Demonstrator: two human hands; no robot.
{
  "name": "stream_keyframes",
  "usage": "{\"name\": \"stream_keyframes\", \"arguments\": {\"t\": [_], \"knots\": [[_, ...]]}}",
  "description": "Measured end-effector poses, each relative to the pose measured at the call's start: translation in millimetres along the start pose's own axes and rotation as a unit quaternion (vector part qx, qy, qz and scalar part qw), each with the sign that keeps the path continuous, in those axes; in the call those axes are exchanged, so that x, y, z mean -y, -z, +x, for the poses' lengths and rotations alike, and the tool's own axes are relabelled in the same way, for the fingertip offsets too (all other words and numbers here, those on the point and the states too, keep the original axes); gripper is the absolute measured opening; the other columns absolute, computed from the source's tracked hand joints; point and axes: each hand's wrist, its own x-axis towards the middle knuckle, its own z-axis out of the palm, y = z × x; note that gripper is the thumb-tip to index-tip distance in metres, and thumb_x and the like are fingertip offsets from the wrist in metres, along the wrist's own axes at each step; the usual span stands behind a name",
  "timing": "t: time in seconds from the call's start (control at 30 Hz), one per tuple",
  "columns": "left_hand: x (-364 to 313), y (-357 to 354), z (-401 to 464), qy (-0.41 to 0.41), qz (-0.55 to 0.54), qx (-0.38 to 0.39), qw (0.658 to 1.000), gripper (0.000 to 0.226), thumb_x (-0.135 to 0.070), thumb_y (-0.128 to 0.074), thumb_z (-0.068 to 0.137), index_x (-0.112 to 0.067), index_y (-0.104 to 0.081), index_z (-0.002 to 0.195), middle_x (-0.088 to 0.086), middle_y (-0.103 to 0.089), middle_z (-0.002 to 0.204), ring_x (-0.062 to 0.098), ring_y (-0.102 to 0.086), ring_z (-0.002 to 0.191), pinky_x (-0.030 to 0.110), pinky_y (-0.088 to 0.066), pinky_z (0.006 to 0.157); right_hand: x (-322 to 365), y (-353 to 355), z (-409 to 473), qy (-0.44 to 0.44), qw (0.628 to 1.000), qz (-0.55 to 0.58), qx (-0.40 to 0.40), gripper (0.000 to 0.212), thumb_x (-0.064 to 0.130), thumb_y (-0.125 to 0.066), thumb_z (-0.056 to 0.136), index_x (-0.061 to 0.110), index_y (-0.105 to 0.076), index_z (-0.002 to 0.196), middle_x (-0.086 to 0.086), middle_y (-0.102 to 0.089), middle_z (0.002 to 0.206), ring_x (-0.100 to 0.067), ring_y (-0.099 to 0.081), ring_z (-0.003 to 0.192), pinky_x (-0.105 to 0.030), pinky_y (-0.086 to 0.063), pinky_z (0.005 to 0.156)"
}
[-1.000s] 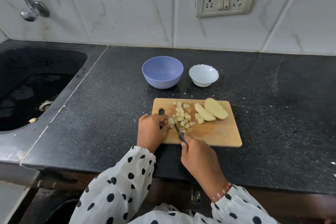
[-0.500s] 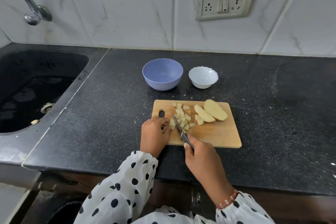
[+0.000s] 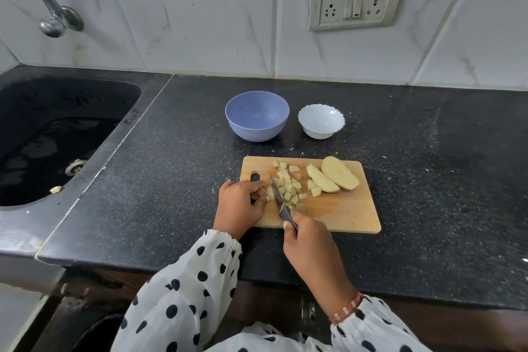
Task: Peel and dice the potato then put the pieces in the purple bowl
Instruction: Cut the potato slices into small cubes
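Gripping the knife (image 3: 278, 200) handle in our right hand (image 3: 310, 246), with the blade running up toward 11 o'clock across the cutting board (image 3: 343, 208). Our left hand (image 3: 240, 206) has its fingers curled down, pinning a small potato strip (image 3: 270, 194) right against the blade's left side. So the piece being cut sits at about 9 o'clock from the blade, touching it, and our left fingertips are very close to the edge there, something to watch.

Diced pieces (image 3: 288, 186) are piled just right of the blade, around 2 o'clock from our knife hand. Two uncut potato slices (image 3: 331, 180) lie further out at 2 o'clock, long axes slanting toward 10 o'clock; the right hand is nearer to them. Purple bowl (image 3: 257, 116) sits off the board at 12 o'clock, nothing in it yet, white bowl (image 3: 321, 121) beside it. We reckon dicing is maybe halfway.
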Motion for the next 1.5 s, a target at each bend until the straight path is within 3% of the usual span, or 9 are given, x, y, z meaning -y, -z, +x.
{"name": "stream_keyframes", "arguments": {"t": [0.13,0.3,0.6,0.7,0.93,1.03,1.23,1.4,1.5], "knots": [[-2,1,0,0.007,0.006,0.008,1.0,0.024,-0.021,-0.07,0.078,-0.022,-0.069,0.102,-0.015,-0.058,0.075,0.009,-0.06,0.075,0.043,-0.022,0.108,1,-3,-10,0.009,0.999,-0.036,0.004,0.042,0.03,-0.036,0.1,0.018,-0.037,0.14,-0.001,-0.062,0.109,-0.014,-0.061,0.096,-0.031,-0.052,0.08],[-3,2,2,0.003,0.022,0.022,1.0,0.022,-0.021,-0.069,0.078,-0.02,-0.069,0.099,-0.01,-0.065,0.077,0.011,-0.062,0.074,0.044,-0.024,0.106,5,-5,4,0.022,0.998,-0.057,-0.003,0.035,0.026,-0.037,0.099,0.016,-0.044,0.132,0.001,-0.062,0.102,-0.015,-0.061,0.091,-0.028,-0.051,0.074],[-4,3,2,-0.008,0.032,0.019,0.999,0.02,-0.019,-0.071,0.075,-0.02,-0.07,0.095,-0.014,-0.059,0.072,0.01,-0.062,0.073,0.043,-0.024,0.106,6,-12,2,0.019,0.997,-0.075,0.014,0.032,0.024,-0.038,0.099,0.017,-0.045,0.129,0.0,-0.062,0.1,-0.015,-0.061,0.09,-0.028,-0.051,0.073],[-6,2,1,0.004,0.03,0.012,0.999,0.021,-0.02,-0.069,0.078,-0.021,-0.069,0.099,-0.014,-0.059,0.076,0.01,-0.061,0.077,0.039,-0.021,0.108,2,-10,-5,0.029,0.995,-0.092,0.021,0.038,0.025,-0.036,0.099,0.018,-0.039,0.137,0.001,-0.064,0.101,-0.014,-0.062,0.09,-0.027,-0.052,0.073],[-4,-4,-7,-0.011,0.02,-0.011,1.0,0.026,-0.022,-0.067,0.079,-0.021,-0.067,0.104,-0.015,-0.054,0.079,0.011,-0.057,0.077,0.045,-0.022,0.108,-12,10,-5,0.012,1.0,-0.021,-0.003,0.035,0.03,-0.041,0.098,0.021,-0.05,0.131,0.001,-0.063,0.098,-0.013,-0.06,0.082,-0.022,-0.047,0.065],[-7,-8,-7,0.002,0.027,-0.018,0.999,0.03,-0.033,-0.069,0.078,-0.022,-0.067,0.106,-0.012,-0.056,0.083,0.011,-0.056,0.081,0.044,-0.018,0.109,-11,11,-6,0.002,1.0,0.003,-0.007,0.038,0.029,-0.042,0.098,0.02,-0.048,0.134,0.0,-0.064,0.103,-0.015,-0.06,0.088,-0.025,-0.048,0.071],[-1,-10,-7,-0.011,0.037,-0.048,0.998,0.022,-0.023,-0.066,0.082,-0.02,-0.069,0.104,-0.003,-0.07,0.092,0.017,-0.063,0.086,0.04,-0.011,0.11,-12,12,-8,0.011,1.0,0.016,-0.015,0.037,0.029,-0.042,0.098,0.021,-0.048,0.133,0.004,-0.058,0.08,-0.013,-0.059,0.071,-0.024,-0.046,0.061],[3,-7,-4,0.003,-0.026,-0.048,0.999,0.02,-0.025,-0.072,0.077,-0.017,-0.071,0.096,-0.004,-0.072,0.084,0.012,-0.066,0.079,0.027,-0.001,0.111,-8,6,-8,0.027,0.999,0.007,-0.016,0.041,0.03,-0.04,0.098,0.02,-0.043,0.138,0.001,-0.065,0.093,-0.012,-0.061,0.078,-0.023,-0.047,0.064],[1,-6,-3,0.02,-0.068,-0.051,0.996,0.018,-0.02,-0.074,0.075,-0.014,-0.073,0.092,-0.001,-0.072,0.089,0.013,-0.065,0.084,0.031,-0.007,0.113,-8,3,-6,0.03,0.999,-0.017,-0.015,0.043,0.032,-0.038,0.099,0.022,-0.039,0.141,0.001,-0.065,0.097,-0.013,-0.061,0.081,-0.023,-0.046,0.065]]}}
